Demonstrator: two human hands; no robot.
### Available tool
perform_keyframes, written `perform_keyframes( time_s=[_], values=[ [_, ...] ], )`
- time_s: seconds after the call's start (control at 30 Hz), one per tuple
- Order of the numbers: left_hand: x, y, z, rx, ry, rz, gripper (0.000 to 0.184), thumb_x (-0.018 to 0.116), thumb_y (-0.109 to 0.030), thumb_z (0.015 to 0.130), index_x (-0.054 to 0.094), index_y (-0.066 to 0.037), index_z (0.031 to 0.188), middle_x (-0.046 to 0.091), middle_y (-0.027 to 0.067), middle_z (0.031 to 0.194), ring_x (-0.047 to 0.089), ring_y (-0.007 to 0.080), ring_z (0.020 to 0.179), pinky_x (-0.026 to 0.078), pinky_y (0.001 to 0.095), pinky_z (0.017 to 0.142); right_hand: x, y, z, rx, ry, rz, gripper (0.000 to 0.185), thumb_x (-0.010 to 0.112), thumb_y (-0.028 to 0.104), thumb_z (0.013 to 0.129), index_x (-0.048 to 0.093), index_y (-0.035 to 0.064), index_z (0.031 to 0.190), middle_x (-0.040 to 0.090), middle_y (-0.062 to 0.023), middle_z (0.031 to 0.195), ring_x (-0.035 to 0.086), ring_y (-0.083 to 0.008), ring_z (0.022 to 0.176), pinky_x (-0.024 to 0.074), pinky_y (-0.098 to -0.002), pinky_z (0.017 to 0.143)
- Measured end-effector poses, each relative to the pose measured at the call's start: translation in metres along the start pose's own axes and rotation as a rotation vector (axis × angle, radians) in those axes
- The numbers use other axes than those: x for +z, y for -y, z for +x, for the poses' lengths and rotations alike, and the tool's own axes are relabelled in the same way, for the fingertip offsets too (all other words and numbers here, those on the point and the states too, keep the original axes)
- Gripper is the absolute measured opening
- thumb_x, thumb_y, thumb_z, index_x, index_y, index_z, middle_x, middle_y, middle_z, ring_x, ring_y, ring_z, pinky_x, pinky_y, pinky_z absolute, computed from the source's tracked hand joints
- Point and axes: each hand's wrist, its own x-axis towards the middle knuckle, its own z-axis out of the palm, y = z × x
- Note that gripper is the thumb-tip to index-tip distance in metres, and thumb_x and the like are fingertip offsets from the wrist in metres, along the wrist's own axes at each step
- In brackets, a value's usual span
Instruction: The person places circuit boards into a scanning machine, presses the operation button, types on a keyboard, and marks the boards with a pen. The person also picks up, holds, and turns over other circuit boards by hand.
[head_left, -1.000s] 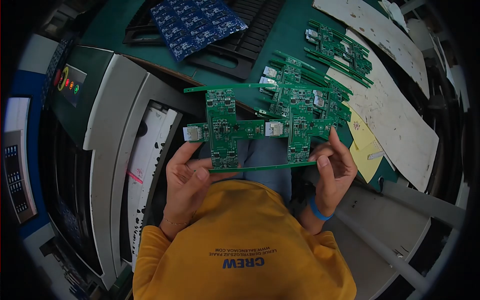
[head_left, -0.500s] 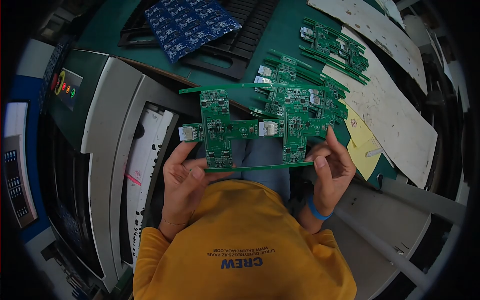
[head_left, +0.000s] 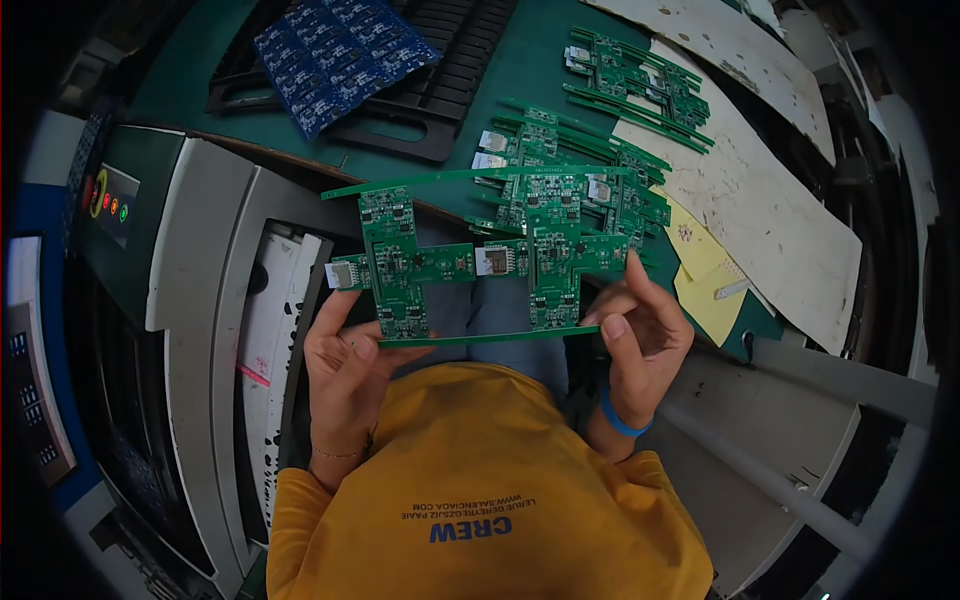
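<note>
Between both hands I hold a green circuit board panel [head_left: 447, 262] above my lap. Two cross-shaped boards with chips sit between its long thin rails. Two white connectors show on it, one at the left edge and another white connector [head_left: 494, 261] near the middle. My left hand [head_left: 345, 360] grips the lower left corner, thumb on the near rail and fingers partly hidden beneath. My right hand [head_left: 648, 335] grips the lower right, its thumb at the rail's end and the index fingertip touching the right edge.
More green circuit boards [head_left: 540, 135] lie stacked behind the panel, and another stack [head_left: 640, 80] farther back. Blue circuit boards [head_left: 335, 55] rest on a black slotted rack [head_left: 440, 110]. Cardboard [head_left: 770, 200] and yellow paper notes [head_left: 710, 300] lie right. A grey machine [head_left: 210, 230] with lit buttons stands left.
The whole view has shifted, so surroundings and panel appear farther left. Both hands keep their grip on the panel, which looks nearly unchanged in tilt.
</note>
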Motion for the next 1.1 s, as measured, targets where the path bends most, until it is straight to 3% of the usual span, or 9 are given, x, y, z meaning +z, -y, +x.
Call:
perform_keyframes(
  time_s=[0.77,0.87,0.93,0.97,1.03,1.07,1.1],
  values=[
    [0.0,0.001,0.004,-0.015,-0.044,0.02,0.055,0.054,-0.012,0.086,0.026,0.006,0.13,0.057,0.0219,0.107,0.061,0.0314,0.093,0.05,0.0467,0.082,0.001,0.002,0.0,-0.011,0.011,0.023,0.044,0.059,-0.005,0.074,0.049,-0.0116,0.116,0.061,-0.0083,0.066,0.058,-0.0146,0.067,0.0433,-0.0271,0.074],
    [0.0,0.001,0.002,-0.009,-0.038,0.041,0.054,0.054,-0.011,0.086,0.027,0.006,0.13,0.057,0.0225,0.107,0.061,0.0317,0.093,0.05,0.0464,0.082,-0.002,0.005,0.006,0.003,0.015,-0.082,0.044,0.061,-0.004,0.071,0.053,-0.0073,0.114,0.062,-0.0093,0.073,0.058,-0.0173,0.072,0.044,-0.0286,0.074],
    [0.004,0.001,0.001,-0.006,-0.024,0.09,0.054,0.055,-0.01,0.086,0.028,0.006,0.129,0.057,0.0221,0.107,0.061,0.0313,0.093,0.05,0.0463,0.082,-0.006,0.008,0.017,-0.325,-0.003,-0.789,0.046,0.068,0.001,0.066,0.058,-0.001,0.111,0.061,-0.0104,0.088,0.057,-0.0228,0.082,0.0442,-0.0319,0.076],
    [0.006,0.002,0.0,-0.008,-0.028,0.144,0.053,0.055,-0.009,0.085,0.03,0.006,0.129,0.057,0.0217,0.107,0.061,0.031,0.093,0.05,0.0462,0.082,-0.008,0.012,0.02,-0.341,-0.01,-0.797,0.046,0.068,0.001,0.066,0.058,-0.001,0.111,0.061,-0.0104,0.088,0.057,-0.0228,0.082,0.0442,-0.0319,0.076],
    [0.007,0.006,-0.002,-0.011,-0.008,0.155,0.052,0.056,-0.007,0.085,0.031,0.006,0.128,0.058,0.0212,0.107,0.06,0.0286,0.094,0.05,0.0421,0.081,-0.011,0.027,0.025,-0.404,0.113,-0.821,0.05,0.076,0.012,0.06,0.061,0.0033,0.107,0.057,-0.0109,0.103,0.052,-0.0277,0.092,0.0433,-0.0358,0.08],
    [0.007,0.009,-0.004,-0.024,-0.006,0.173,0.051,0.057,-0.005,0.084,0.033,0.006,0.128,0.058,0.0207,0.106,0.06,0.0263,0.095,0.051,0.038,0.08,-0.012,0.036,0.027,-0.402,0.256,-0.897,0.061,0.079,0.024,0.057,0.059,0.0044,0.111,0.053,-0.0121,0.113,0.05,-0.0303,0.101,0.0412,-0.0387,0.084],
    [0.004,0.012,-0.006,-0.018,0.006,0.168,0.051,0.057,-0.005,0.084,0.033,0.006,0.128,0.058,0.0207,0.106,0.06,0.0263,0.095,0.051,0.038,0.08,-0.008,0.045,0.032,-0.381,0.349,-0.94,0.067,0.079,0.028,0.056,0.056,0.0054,0.114,0.05,-0.013,0.117,0.048,-0.0314,0.104,0.0403,-0.0399,0.086]
  ],
)
